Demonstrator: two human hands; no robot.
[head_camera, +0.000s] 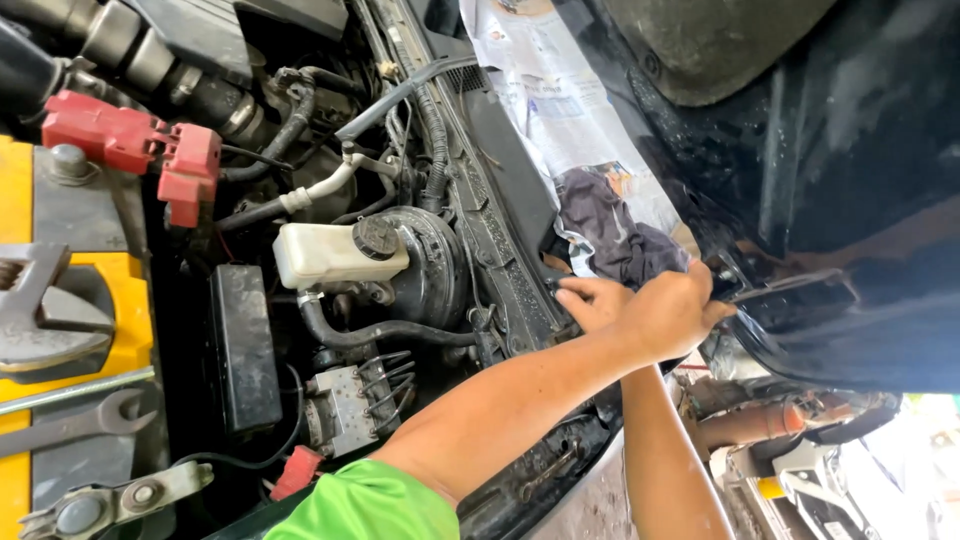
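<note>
The hinge (790, 290) sits at the back corner of the engine bay, where the raised hood (850, 180) meets the car — both hands are on it. The left hand (672, 312) is curled tight around something thin there; what it is I cannot tell. The right hand (590, 300) pinches a small part beside a dark rag (610, 230) on newspaper (560, 100). Wrenches (70, 420) lie on the yellow battery (130, 330) — work looks midway, hood not off

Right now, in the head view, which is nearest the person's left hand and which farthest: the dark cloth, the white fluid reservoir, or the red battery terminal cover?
From the left hand:
1. Dark cloth, just above the hand, on the newspaper.
2. White fluid reservoir, further left, mid engine bay.
3. Red battery terminal cover, far upper left, by the yellow battery.
</note>
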